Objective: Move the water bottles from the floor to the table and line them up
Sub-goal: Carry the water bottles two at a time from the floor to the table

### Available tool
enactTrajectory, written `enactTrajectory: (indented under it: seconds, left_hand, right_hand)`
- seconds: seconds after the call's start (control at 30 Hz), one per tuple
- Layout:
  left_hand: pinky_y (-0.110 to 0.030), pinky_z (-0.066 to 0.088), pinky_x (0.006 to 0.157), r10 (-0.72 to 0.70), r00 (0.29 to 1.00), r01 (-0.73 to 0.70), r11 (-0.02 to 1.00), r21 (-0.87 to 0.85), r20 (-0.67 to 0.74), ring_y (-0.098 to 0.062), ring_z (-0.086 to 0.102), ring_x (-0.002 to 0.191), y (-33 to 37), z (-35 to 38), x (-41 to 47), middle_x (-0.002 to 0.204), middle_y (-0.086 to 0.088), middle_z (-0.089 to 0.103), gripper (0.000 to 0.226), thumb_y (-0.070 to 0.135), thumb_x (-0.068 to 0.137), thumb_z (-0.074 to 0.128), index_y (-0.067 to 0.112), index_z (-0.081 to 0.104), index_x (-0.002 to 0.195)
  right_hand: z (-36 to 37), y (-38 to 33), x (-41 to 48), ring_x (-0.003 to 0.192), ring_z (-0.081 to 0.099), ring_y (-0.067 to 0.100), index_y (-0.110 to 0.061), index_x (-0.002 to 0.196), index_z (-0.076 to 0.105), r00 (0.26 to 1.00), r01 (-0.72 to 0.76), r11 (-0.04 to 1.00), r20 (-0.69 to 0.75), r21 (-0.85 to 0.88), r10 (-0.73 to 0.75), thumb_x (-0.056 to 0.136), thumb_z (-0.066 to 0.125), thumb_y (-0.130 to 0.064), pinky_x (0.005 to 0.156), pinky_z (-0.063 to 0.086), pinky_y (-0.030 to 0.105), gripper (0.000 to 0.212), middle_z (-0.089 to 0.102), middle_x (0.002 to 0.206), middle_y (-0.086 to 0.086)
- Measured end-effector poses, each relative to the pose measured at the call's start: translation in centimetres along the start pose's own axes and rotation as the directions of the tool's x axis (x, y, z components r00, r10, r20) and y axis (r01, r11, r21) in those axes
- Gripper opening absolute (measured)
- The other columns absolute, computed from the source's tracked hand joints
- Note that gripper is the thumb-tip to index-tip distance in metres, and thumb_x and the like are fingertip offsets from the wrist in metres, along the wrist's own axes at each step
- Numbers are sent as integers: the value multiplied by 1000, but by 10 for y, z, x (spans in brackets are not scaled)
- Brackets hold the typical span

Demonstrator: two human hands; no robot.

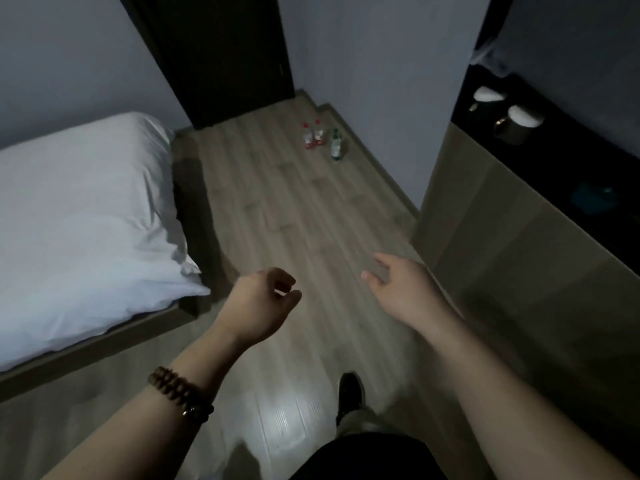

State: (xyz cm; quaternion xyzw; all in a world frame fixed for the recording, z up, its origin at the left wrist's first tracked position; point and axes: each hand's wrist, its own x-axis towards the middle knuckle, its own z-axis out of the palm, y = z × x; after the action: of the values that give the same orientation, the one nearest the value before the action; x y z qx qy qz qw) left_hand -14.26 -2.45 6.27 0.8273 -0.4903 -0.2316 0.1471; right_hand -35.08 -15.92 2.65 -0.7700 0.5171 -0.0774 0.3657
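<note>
Three water bottles (320, 140) stand upright at the far end of the floor (277, 209), close to the right-hand skirting and not far from the corner by the door. Two have red caps and red labels: the left red-capped bottle (307, 137) and the right red-capped bottle (318, 135) are just beside each other, possibly touching, though it is too small for us to call. The green-capped bottle (336, 144) sits just to their right, a little nearer us and apart from the pair.

The floor is pale wood planking running away from us, with a bright patch of glare at its near edge. Both our hands hang over its near half, well away from the bottles. Our left hand (263, 299) has its fingers loosely curled and holds nothing, with a dark bead bracelet (180, 393) on that forearm. Our right hand (398, 285) is spread and relaxed, also holding nothing. A dark shoe (349, 393) is planted on the boards below.

Along the floor's left edge we have a bed (79, 209) with white bedding on a low frame. At the far end there is a dark door (221, 57), then a pale wall (374, 81) jutting in on the right. Past it on the right runs the table (519, 237), dark on top with a wood front. Two white-topped cups (519, 121) sit near its far end, and something blue (594, 197) lies nearer us, too dim to identify.
</note>
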Motion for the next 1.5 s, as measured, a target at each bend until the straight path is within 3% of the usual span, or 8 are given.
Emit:
enactTrajectory:
  seconds: [0.33, 0.6, 0.77, 0.93, 1.27, 1.33, 1.43, 1.5]
  left_hand:
    - [-7, 43, 69, -5, 1000, 5, 996, -88, 5, 8, 64, 85, -47, -92, 225, 112, 12, 73, 31, 44, 96, 67, 26, 69, 122]
    - [-8, 42, 71, 51, 998, -45, 991, -129, 36, 5, 62, 85, -123, -164, 433, 115, 10, 72, 30, 40, 97, 67, 24, 70, 122]
    - [-22, 53, 84, 88, 994, -78, 988, -137, 65, -5, 67, 91, -152, -229, 555, 110, 9, 73, 25, 37, 97, 68, 22, 72, 117]
    - [2, 40, 65, 138, 987, -122, 977, -172, 85, 12, 58, 76, -173, -268, 659, 93, 17, 67, 17, 32, 96, 71, 23, 74, 110]
    - [2, 38, 59, 229, 964, -219, 972, -82, 136, 20, 52, 75, -212, -309, 894, 85, 26, 59, 19, 36, 96, 69, 27, 73, 111]
    - [2, 36, 59, 214, 961, -211, 977, -38, 173, 19, 53, 76, -219, -322, 943, 91, 22, 63, 21, 38, 96, 68, 27, 72, 113]
    - [1, 35, 63, 221, 949, -226, 974, -4, 227, 17, 53, 78, -228, -345, 1006, 99, 18, 66, 23, 39, 97, 67, 26, 71, 116]
    - [1, 36, 64, 220, 946, -225, 974, -7, 239, 16, 54, 78, -234, -362, 1047, 98, 19, 65, 22, 39, 98, 66, 26, 71, 116]
  right_hand:
    - [-1, -123, 216, 135, 58, 23, -14, 149, 54, 996, 71, 996, 63, -54, -68, 98, 65, -40, 110, 43, 28, 58, 62, 145, 6]
    - [29, -211, 410, 131, 60, 21, -14, 147, 56, 1000, 5, 1000, -14, -14, -5, 97, 66, -42, 110, 46, 29, 59, 64, 143, 5]
    - [37, -280, 510, 132, 60, 22, -14, 148, 56, 996, -78, 997, -46, 11, 78, 98, 67, -39, 112, 45, 30, 57, 64, 143, 7]
    - [40, -326, 594, 140, 51, 22, -14, 151, 51, 993, -120, 993, -15, -16, 119, 102, 61, -38, 112, 36, 26, 55, 56, 152, 5]
    - [59, -367, 820, 136, 55, 26, -11, 149, 53, 974, -211, 975, -63, 73, 216, 101, 61, -33, 111, 43, 33, 53, 59, 148, 8]
    - [59, -379, 873, 128, 60, 26, -12, 139, 62, 972, -224, 969, -48, 109, 230, 101, 60, -31, 103, 48, 32, 42, 66, 138, 8]
    - [59, -397, 943, 93, 65, 20, -20, 94, 59, 963, -255, 955, -51, 151, 266, 100, 58, -27, 78, 42, 26, 9, 69, 98, 3]
    - [53, -416, 985, 74, 57, 11, -30, 81, 50, 966, -236, 958, -68, 161, 249, 99, 58, -27, 75, 39, 26, 21, 60, 81, -6]
